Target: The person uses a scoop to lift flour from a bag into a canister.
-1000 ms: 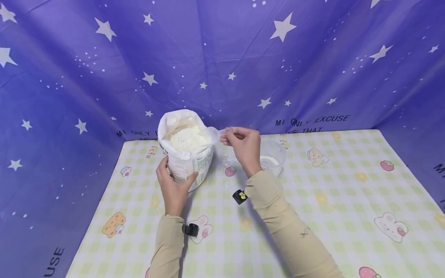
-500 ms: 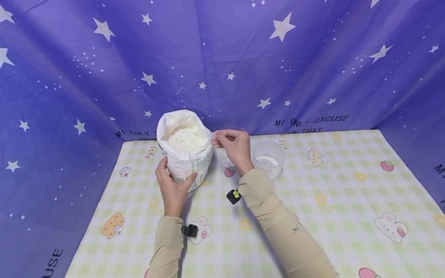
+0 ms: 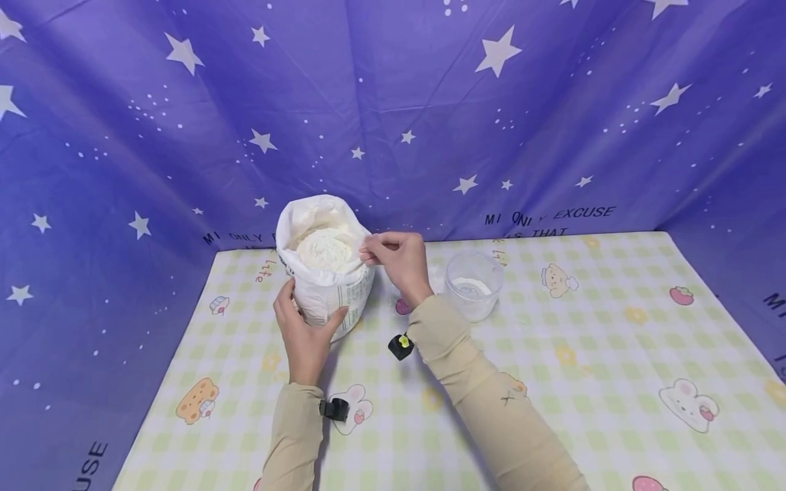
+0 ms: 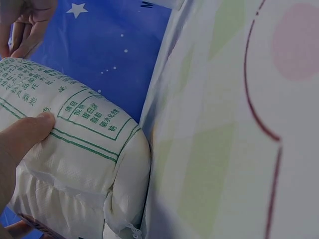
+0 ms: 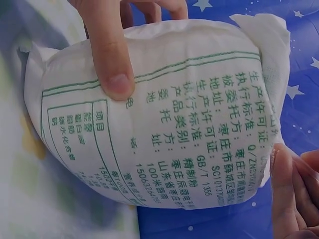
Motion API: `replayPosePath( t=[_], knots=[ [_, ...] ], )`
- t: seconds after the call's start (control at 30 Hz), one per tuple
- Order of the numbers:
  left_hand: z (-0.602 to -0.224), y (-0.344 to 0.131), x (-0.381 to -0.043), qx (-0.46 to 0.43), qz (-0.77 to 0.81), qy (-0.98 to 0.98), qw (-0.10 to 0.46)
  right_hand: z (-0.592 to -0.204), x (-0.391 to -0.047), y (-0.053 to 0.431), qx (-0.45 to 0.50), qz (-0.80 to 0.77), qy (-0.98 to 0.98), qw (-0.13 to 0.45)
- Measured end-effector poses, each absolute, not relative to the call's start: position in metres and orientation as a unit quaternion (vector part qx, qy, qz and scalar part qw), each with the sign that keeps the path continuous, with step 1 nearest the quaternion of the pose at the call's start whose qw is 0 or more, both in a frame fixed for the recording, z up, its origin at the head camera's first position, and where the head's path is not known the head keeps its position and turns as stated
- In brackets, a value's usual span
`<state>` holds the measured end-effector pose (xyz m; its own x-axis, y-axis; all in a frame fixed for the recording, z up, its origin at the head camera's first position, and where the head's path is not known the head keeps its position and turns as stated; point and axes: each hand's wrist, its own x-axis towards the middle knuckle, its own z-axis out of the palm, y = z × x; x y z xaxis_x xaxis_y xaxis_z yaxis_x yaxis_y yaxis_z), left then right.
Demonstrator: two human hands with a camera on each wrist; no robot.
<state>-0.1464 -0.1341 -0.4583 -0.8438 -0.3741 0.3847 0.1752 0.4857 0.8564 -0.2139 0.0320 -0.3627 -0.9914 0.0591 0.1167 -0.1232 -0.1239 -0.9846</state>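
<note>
An open white bag [image 3: 340,290] with green print stands on the table, with white flour [image 3: 323,249] showing inside its mouth. My left hand [image 3: 305,341] grips the bag low down, its thumb across the printed front and its fingers round the left side. At the bag's right rim, my right hand [image 3: 402,262] pinches the handle of a translucent scoop between thumb and fingertips; the scoop's bowl is hidden from sight. In the right wrist view the left thumb [image 5: 115,82] presses on the printed side, and right-hand fingers [image 5: 283,186] show by the bag's mouth.
A clear plastic tub [image 3: 485,307], with some white at its bottom, stands right of my right hand. Behind the table's far edge hangs a blue curtain [image 3: 399,82] with stars. A checked cloth [image 3: 589,423] with cartoon prints covers the table.
My right hand has moved left with the scoop, from beside the bag to its rim, and the scoop's bowl has gone from view. The left hand keeps its hold on the bag.
</note>
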Motion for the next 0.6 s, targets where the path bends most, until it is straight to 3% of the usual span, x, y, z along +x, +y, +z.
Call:
replayPosePath(
  t=[0.6],
  knots=[
    [-0.4594,-0.1352,-0.1472,0.054,-0.495,-0.820,0.281,-0.3644,-0.2075,0.0348,-0.056,0.817,-0.573,-0.015]
  ],
)
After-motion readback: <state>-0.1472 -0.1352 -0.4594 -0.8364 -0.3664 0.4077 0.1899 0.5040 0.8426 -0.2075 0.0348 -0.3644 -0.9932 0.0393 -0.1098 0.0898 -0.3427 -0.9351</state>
